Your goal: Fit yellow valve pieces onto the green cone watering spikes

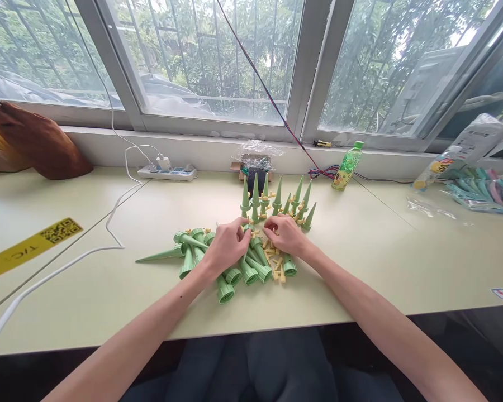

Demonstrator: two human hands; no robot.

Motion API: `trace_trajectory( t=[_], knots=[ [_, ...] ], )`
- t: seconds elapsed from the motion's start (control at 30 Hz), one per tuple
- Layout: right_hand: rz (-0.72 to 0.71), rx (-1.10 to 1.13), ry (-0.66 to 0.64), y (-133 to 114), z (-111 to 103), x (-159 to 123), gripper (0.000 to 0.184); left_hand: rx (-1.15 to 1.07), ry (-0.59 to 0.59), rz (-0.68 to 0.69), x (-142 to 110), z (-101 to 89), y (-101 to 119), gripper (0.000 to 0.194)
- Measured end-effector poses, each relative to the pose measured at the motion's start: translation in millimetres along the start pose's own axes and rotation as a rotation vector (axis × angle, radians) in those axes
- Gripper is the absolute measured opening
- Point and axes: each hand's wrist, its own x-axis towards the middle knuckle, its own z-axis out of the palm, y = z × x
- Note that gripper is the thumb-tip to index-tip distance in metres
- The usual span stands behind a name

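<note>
My left hand (229, 241) is closed on a green plastic watering spike, whose collar (248, 228) shows at the fingertips with a small yellow valve (254, 234) beside it. Just to the right, my right hand (285, 235) has its fingers pinched together; what they hold, if anything, is hidden. Loose green spikes (250, 273) lie heaped below and left of my hands. Small yellow valves (272, 255) are piled under my right hand. Behind both hands, several green spikes (278, 192) stand upright on their caps, yellow valves attached to them.
A small open box (255, 162) with clear plastic stands behind the upright spikes. Further back are a power strip (167, 173), a green drink bottle (347, 166) and a coiled cable (323, 172). A white cord (113, 223) crosses the left side of the table (385, 257).
</note>
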Motion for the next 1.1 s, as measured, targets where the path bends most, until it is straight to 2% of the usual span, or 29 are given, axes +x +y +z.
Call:
trace_trajectory(
  t=[0.23,0.3,0.43,0.8,1.1],
  knots=[
    [0.006,0.11,0.137,-6,-3,0,0.009,0.0,0.107,0.093,0,-0.4,1,0.021],
    [-0.01,0.121,0.165,-7,-3,0,0.013,-0.001,0.115,0.115,1,-1.0,2,0.021],
    [-0.067,0.117,0.174,-7,-2,0,0.017,0.001,0.075,0.133,0,-1.7,2,0.023],
    [-0.086,0.169,0.182,-12,-3,-1,0.007,0.072,-0.023,0.085,1,0.6,0,0.03],
    [-0.139,0.14,0.191,-7,2,-4,0.018,0.137,-0.023,0.11,3,2.7,-4,0.031]
  ],
)
